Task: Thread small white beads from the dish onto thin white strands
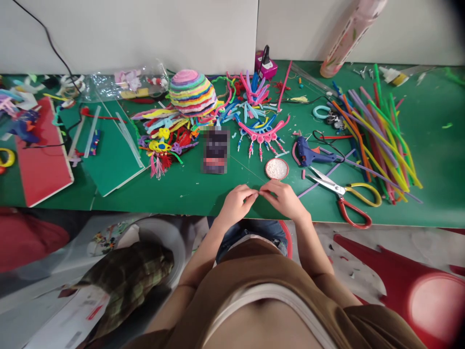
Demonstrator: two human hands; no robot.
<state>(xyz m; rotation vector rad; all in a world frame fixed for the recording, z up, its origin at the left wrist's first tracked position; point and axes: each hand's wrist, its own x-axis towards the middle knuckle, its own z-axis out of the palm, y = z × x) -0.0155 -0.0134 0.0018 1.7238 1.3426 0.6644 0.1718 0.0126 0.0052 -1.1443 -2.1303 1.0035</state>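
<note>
My left hand (238, 202) and my right hand (285, 198) meet at the near edge of the green table (181, 186), fingertips pinched together over something too small to make out. Just beyond them sits a small round dish of white beads (276, 168). A pink pipe-cleaner piece with beaded dangles (262, 134) lies behind the dish. A blue glue gun (308, 154) and red-and-yellow-handled scissors (343, 194) lie to the right of my right hand.
Long coloured pipe cleaners (378, 135) spread at the right. A striped woven hat (192, 92) and colourful craft pieces (163, 140) sit centre-left beside a phone (215, 150). Red and green boards (43, 160) lie at the left. A pink bottle (348, 36) stands at the back.
</note>
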